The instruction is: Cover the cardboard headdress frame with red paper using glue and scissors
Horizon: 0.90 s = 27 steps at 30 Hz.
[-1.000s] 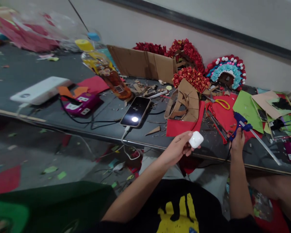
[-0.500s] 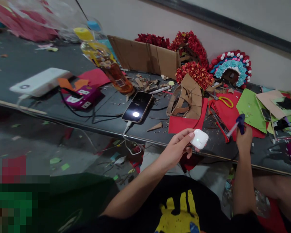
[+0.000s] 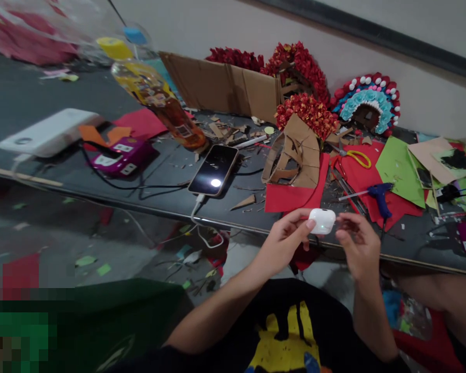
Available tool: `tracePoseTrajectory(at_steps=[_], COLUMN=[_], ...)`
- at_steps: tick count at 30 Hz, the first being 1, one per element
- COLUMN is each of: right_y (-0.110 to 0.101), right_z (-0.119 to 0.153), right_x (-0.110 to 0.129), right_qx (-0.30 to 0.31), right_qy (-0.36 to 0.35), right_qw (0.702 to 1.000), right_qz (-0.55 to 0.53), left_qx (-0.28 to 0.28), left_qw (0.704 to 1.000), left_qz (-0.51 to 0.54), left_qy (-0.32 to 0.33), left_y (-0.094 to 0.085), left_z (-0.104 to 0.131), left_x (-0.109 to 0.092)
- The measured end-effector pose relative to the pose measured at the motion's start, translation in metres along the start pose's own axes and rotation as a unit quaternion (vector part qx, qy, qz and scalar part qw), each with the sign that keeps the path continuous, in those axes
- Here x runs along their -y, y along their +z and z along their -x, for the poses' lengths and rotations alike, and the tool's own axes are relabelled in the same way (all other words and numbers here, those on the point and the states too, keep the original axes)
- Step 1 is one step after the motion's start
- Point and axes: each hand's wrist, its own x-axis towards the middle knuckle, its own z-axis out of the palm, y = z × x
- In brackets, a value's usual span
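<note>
A small white earbud case (image 3: 322, 221) with a tiny green light is pinched in my left hand (image 3: 289, 235), just in front of the table edge. Close to the case's right side is my right hand (image 3: 359, 241), its fingers apart and curved, holding nothing. Behind it a blue glue gun (image 3: 381, 199) with a clear glue stick lies on red paper. A phone (image 3: 214, 171) with a white cable plugged in rests on the table, left of the hands. Between phone and glue gun stands a cut cardboard frame (image 3: 295, 153) on red paper.
A bottle of brown drink (image 3: 159, 103), a white power bank (image 3: 50, 132) and a purple socket block (image 3: 120, 155) stand at left. Yellow-handled scissors (image 3: 357, 158), green paper (image 3: 399, 168) and a decorated arch (image 3: 368, 106) are at right. Cardboard scraps litter the table (image 3: 166, 202).
My right hand has let go of the glue gun, now lying on the red paper, and has moved left to the earbud case. My left hand has tilted the case.
</note>
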Motion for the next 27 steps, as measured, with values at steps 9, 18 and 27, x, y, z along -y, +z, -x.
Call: tracePoseTrajectory(at_steps=[9,18,27], right_y=[0.013,0.006,0.004], right_z=[0.005,0.006,0.006], right_x=[0.007,0.002,-0.003], right_qx=[0.011,-0.015,-0.035], right_qy=[-0.006,0.059,0.057], right_qw=[0.999,0.997,0.995], right_qz=[-0.042,-0.054,-0.073], left_qx=[-0.032,-0.038,-0.038], left_qw=[0.999,0.999,0.999], left_qz=[-0.032,-0.004,0.026], left_qy=[0.002,-0.011,-0.01], left_y=[-0.001,-0.001,-0.005], left_z=[0.004,0.002,0.001], left_x=[0.004,0.009,0.013])
